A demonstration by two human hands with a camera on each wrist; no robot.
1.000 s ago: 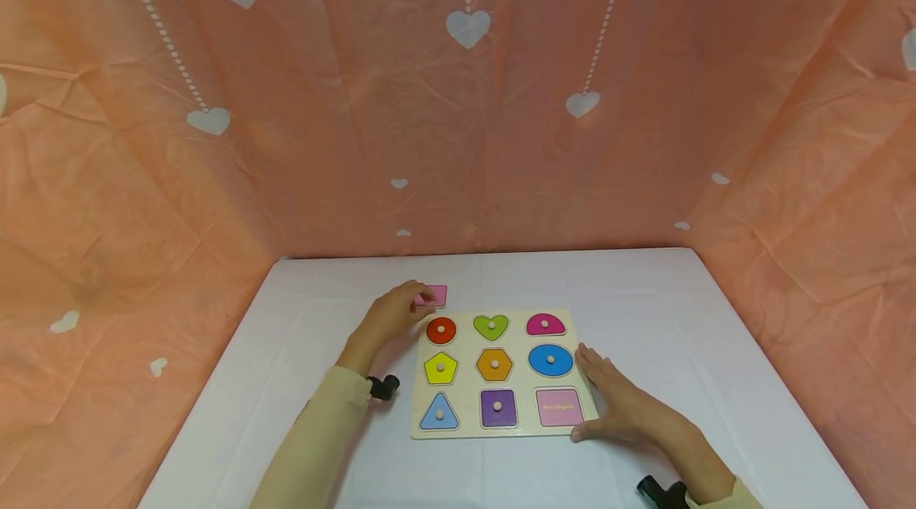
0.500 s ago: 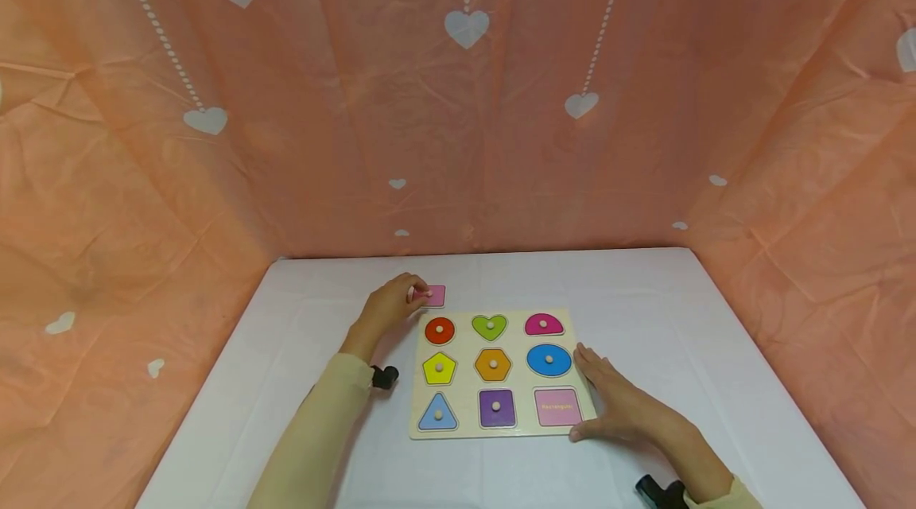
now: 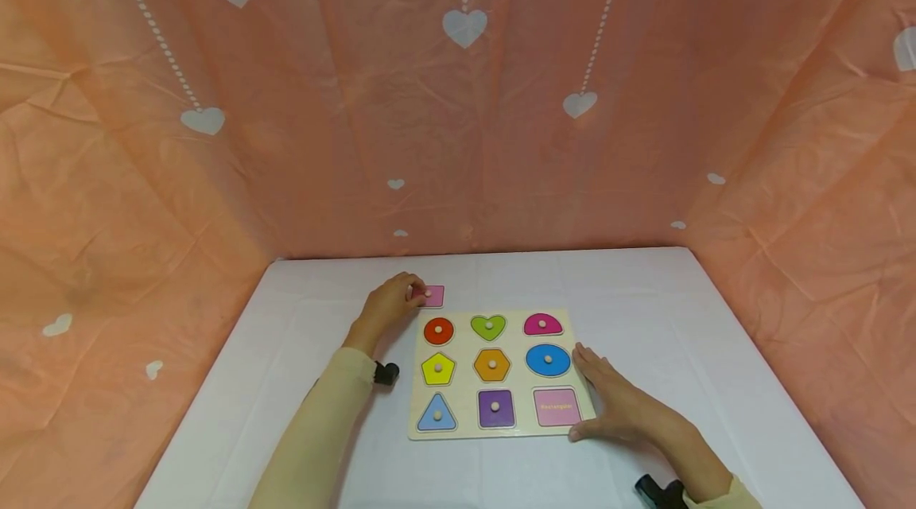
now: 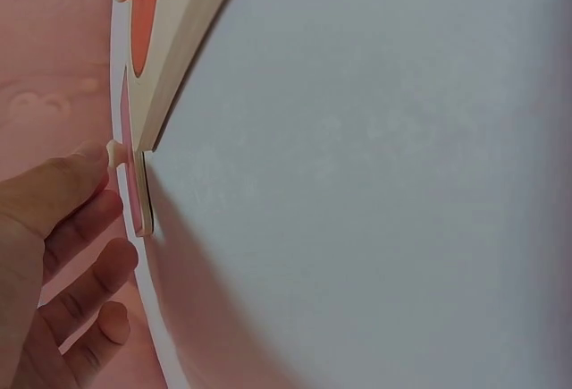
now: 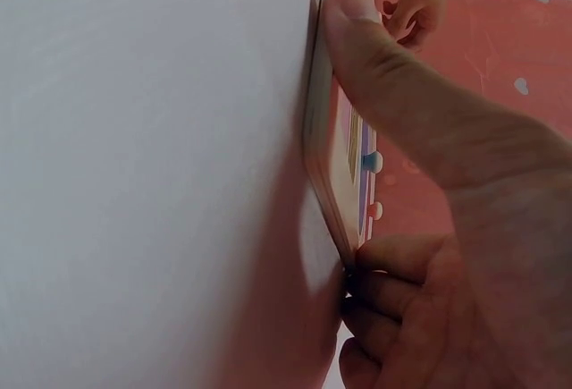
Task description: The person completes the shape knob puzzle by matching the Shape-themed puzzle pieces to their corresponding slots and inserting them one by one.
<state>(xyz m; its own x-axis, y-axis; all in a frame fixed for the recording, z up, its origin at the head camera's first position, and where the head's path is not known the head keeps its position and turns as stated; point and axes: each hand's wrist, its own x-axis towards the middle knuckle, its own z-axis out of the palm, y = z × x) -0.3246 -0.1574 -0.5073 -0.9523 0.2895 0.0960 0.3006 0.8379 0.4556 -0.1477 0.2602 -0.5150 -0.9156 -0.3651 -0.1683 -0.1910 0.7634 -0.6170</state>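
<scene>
A pink rectangle puzzle piece (image 3: 436,297) with a small knob lies behind the far left corner of the wooden puzzle board (image 3: 463,390). My left hand (image 3: 390,308) is at its left side, thumb and index fingertips right beside the knob (image 4: 117,154); the other fingers are loosely bent. My right hand (image 3: 622,406) spans the board's near right corner. Its thumb (image 5: 353,13) touches the near edge and its fingers lie along the right edge. The pink rectangular recess, printed with a word, shows in the board's near right.
Several knobbed shapes sit in the board, including a red circle (image 3: 439,330), a green heart (image 3: 488,326), a blue oval (image 3: 548,360) and a purple square (image 3: 496,409). White cloth (image 3: 630,286) covers the table. An orange sheet with hearts (image 3: 515,175) hangs around it.
My left fingers have drawn back slightly to the left, so the knob of the pink rectangle piece is uncovered. The right hand and the board stay in place.
</scene>
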